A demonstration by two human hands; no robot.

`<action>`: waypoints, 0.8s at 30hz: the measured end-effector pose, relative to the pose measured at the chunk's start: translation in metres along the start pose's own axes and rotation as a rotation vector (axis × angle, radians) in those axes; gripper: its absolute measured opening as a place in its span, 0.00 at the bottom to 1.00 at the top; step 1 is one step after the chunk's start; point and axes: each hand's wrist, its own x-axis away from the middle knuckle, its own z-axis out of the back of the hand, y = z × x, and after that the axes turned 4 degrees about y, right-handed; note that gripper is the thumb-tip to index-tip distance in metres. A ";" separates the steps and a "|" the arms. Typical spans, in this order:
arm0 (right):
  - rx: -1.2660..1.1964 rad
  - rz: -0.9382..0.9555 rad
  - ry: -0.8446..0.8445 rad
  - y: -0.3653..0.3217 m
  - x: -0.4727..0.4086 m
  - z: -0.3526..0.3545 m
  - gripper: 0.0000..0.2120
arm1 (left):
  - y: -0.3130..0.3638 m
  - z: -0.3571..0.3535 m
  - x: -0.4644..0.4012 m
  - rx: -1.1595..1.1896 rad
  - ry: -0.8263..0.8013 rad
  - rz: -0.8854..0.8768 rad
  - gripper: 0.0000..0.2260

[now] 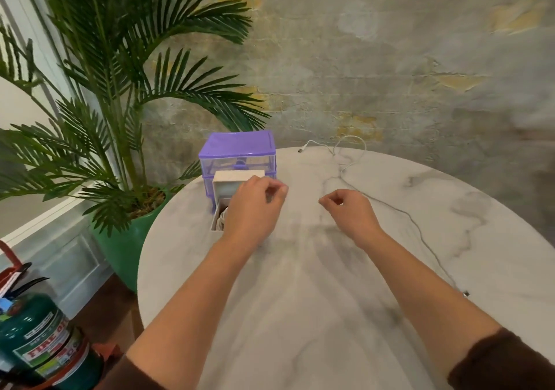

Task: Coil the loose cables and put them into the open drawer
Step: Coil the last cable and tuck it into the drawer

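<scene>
My left hand [255, 206] hovers above the open drawer [218, 218], which is pulled out toward me from the bottom of the purple organiser [237, 152] at the table's far left edge. The fingers are loosely curled with the thumb close to the fingertips; I cannot tell for certain whether they pinch anything, and I see nothing in them. Beneath the hand, a pale coiled cable [222, 220] appears to lie inside the drawer, mostly hidden by my wrist. I judge that hand is placed there because it has to do with that coil.

My right hand [348, 209] hangs over the middle of the marble table [300, 314], fingers curled in, thumb and forefinger nearly meeting. It appears to hold nothing, though motion blur leaves this uncertain.

One loose white cable [420, 230] remains on the table. It runs from a plug [300, 150] at the far rim, loops near the edge, passes just behind my right hand and trails to a second plug [465, 293] at the right rim. It is uncoiled along its whole length.

Judgement: one cable stowed, one outstanding. The right hand sits nearest the loose run, so it is the sensible one to gather it. The ends near the rim could slip over.

A potted palm [126, 89] and a fire extinguisher [45, 338] stand on the floor to the left.
</scene>
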 end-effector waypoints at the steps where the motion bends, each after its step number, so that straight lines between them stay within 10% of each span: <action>1: 0.054 -0.008 0.019 0.007 -0.005 0.006 0.08 | 0.007 -0.009 -0.001 0.026 -0.031 -0.034 0.07; 9: 0.512 -0.107 0.007 0.064 -0.052 0.036 0.21 | 0.024 -0.085 -0.019 -0.030 -0.318 -0.098 0.09; 24: 0.809 0.038 0.044 0.094 -0.062 0.050 0.15 | 0.031 -0.158 -0.039 -0.247 -0.603 -0.120 0.22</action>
